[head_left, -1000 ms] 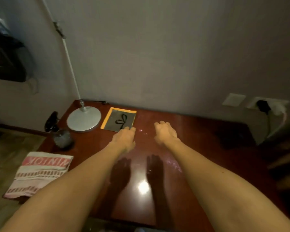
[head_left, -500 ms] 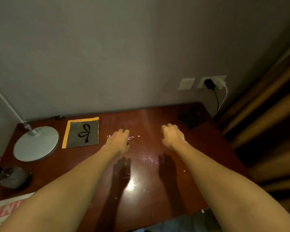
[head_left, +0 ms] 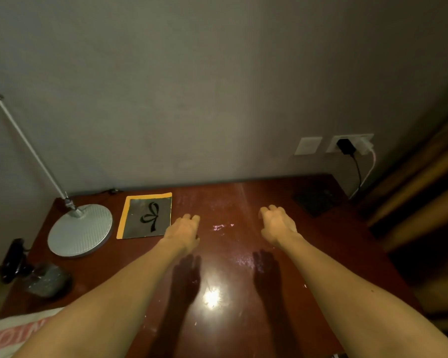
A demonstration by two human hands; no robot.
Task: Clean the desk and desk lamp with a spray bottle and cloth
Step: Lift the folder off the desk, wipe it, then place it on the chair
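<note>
1. Hands: left hand [head_left: 183, 229] and right hand [head_left: 277, 226] empty, fingers loosely curled, held apart above the worktop [head_left: 230, 319].
2. Desk lamp [head_left: 80, 229]: base left of the left hand, past the mat [head_left: 146, 215].
3. Cloth [head_left: 3, 337]: near-left corner.

desk [head_left: 230, 332]: glossy, smeared | lamp [head_left: 80, 229]: left rear | cloth [head_left: 5, 337]: front-left edge

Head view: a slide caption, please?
Empty left hand and right hand hover over the glossy desk beside the lamp base.

Glossy red-brown desk [head_left: 329, 254] carrying 5 things: lamp base [head_left: 80, 229] at the far left corner, yellow-edged mat [head_left: 146, 215] just beside it, dark pad [head_left: 314, 200] far right, spray bottle [head_left: 45, 280] at the left edge, cloth [head_left: 8, 332] at the near left corner.
</note>
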